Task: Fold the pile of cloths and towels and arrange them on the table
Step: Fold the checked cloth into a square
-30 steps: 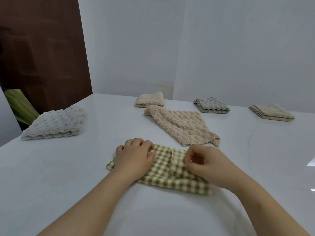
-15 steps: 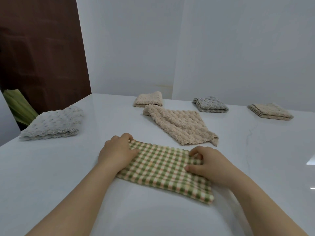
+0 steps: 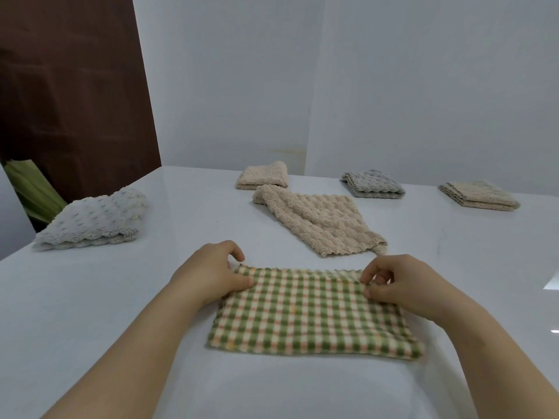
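so, a bit past halfway, by the look of it. four pieces lie folded around the tabletop (image 3: 90, 313): a white towel (image 3: 93, 219) at the left, then a tan towel (image 3: 262, 176), a grey towel (image 3: 372, 184) and a cream towel (image 3: 479, 196) along the far side. the checked cloth (image 3: 311, 313) lies flat near the front (likely doubled already, though the layers are hard to tell). the left hand (image 3: 211, 275) pinches its far left corner and the right hand (image 3: 396, 282) pinches its far right corner. it probably wants another fold. the beige towel (image 3: 317, 220) just beyond lies spread open, not yet folded.
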Demonstrator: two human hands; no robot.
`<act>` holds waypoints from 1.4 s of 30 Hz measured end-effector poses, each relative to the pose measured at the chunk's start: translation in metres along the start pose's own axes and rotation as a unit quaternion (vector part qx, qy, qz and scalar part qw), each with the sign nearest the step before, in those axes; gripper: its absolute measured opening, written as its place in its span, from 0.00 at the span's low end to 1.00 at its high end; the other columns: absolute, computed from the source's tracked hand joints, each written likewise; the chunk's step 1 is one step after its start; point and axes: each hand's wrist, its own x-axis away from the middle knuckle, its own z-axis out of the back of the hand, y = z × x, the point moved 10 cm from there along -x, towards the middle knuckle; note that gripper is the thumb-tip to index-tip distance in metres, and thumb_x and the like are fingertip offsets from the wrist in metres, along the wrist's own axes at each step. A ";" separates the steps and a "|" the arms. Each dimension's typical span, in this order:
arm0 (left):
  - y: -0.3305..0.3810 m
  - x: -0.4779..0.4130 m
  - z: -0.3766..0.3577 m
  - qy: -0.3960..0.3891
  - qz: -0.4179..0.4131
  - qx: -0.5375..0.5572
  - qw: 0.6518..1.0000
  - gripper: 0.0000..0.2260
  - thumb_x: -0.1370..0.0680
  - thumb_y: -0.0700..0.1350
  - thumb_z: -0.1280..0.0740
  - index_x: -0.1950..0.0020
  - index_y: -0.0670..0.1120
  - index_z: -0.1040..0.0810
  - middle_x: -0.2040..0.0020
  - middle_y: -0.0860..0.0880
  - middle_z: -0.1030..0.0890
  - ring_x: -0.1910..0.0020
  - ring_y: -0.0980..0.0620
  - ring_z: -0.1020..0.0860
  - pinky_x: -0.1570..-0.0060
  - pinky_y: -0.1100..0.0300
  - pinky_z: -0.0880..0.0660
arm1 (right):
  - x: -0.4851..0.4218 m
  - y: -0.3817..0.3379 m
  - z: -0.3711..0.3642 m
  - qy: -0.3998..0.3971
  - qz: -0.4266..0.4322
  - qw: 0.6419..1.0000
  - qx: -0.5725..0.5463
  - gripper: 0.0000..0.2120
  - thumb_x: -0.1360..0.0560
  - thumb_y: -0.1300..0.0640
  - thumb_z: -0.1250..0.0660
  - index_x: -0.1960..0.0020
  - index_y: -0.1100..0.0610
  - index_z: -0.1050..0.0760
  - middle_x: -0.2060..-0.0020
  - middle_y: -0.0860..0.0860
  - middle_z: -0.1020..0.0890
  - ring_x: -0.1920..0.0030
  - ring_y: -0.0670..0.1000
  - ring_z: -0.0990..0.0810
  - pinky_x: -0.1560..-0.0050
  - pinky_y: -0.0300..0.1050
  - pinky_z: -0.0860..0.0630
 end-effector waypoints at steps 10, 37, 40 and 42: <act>-0.007 -0.002 0.003 0.006 0.019 0.043 0.999 0.10 0.33 0.44 0.25 0.63 0.50 0.26 0.66 0.53 0.26 0.67 0.56 0.28 0.68 0.63 0.35 | 0.000 -0.005 0.011 0.048 0.012 0.993 -0.107 0.07 0.30 0.61 0.32 0.65 0.55 0.27 0.74 0.46 0.29 0.75 0.41 0.33 0.73 0.31 0.36; -0.008 -0.005 -0.004 0.009 0.034 -0.015 0.999 0.05 0.27 0.47 0.35 0.62 0.52 0.27 0.60 0.54 0.24 0.52 0.50 0.25 0.51 0.57 0.29 | -0.029 0.024 -0.008 0.079 -0.062 0.993 0.057 0.10 0.27 0.47 0.34 0.46 0.48 0.27 0.50 0.50 0.22 0.42 0.54 0.28 0.43 0.47 0.32; -0.005 -0.005 0.002 0.030 0.016 0.079 0.996 0.06 0.26 0.44 0.34 0.63 0.48 0.28 0.62 0.52 0.24 0.60 0.53 0.26 0.59 0.59 0.31 | -0.025 0.018 -0.002 0.105 -0.022 0.994 -0.037 0.06 0.28 0.53 0.31 0.58 0.51 0.29 0.63 0.47 0.26 0.56 0.50 0.27 0.58 0.43 0.33; -0.002 -0.006 0.007 0.043 0.006 0.171 0.984 0.08 0.24 0.42 0.35 0.62 0.47 0.29 0.67 0.51 0.25 0.67 0.53 0.29 0.66 0.59 0.34 | -0.020 0.016 0.006 0.128 -0.004 0.980 -0.152 0.07 0.29 0.57 0.30 0.60 0.50 0.28 0.66 0.48 0.26 0.62 0.49 0.27 0.63 0.41 0.33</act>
